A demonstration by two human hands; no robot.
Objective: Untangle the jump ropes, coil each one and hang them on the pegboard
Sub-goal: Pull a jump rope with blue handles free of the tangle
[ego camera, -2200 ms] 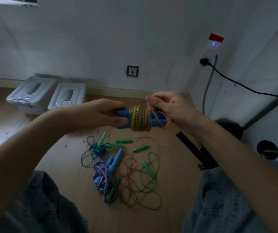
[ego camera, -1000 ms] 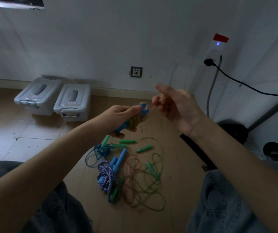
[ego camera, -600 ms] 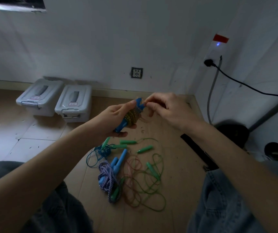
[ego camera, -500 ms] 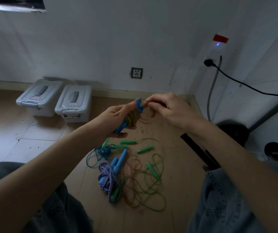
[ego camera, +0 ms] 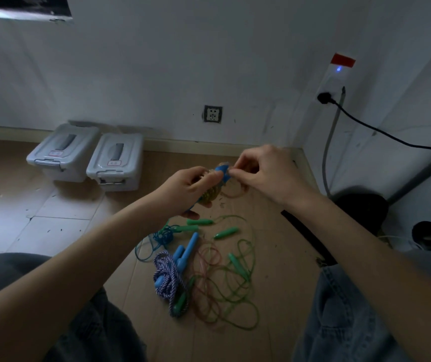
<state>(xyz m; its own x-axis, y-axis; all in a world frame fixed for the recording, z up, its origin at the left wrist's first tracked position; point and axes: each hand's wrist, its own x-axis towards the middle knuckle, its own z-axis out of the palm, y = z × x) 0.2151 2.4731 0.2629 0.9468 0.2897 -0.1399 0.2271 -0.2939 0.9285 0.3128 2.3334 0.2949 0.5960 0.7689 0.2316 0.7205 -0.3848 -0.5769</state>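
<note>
Fingers curled, the left hand (ego camera: 187,188) grips the blue handles (ego camera: 221,171) of a yellowish jump rope (ego camera: 210,195) wound round them, held above the rope tangle (ego camera: 209,270) on the floor. The right hand (ego camera: 264,171) pinches the rope's loose end just beside the handle tips. To finish this coil well, I'd judge the end should be tucked under a tight turn while the left hand keeps the wraps from slipping. Two grey bins (ego camera: 89,156) sit well beyond the tangle, by the wall. No pegboard is in sight.
</note>
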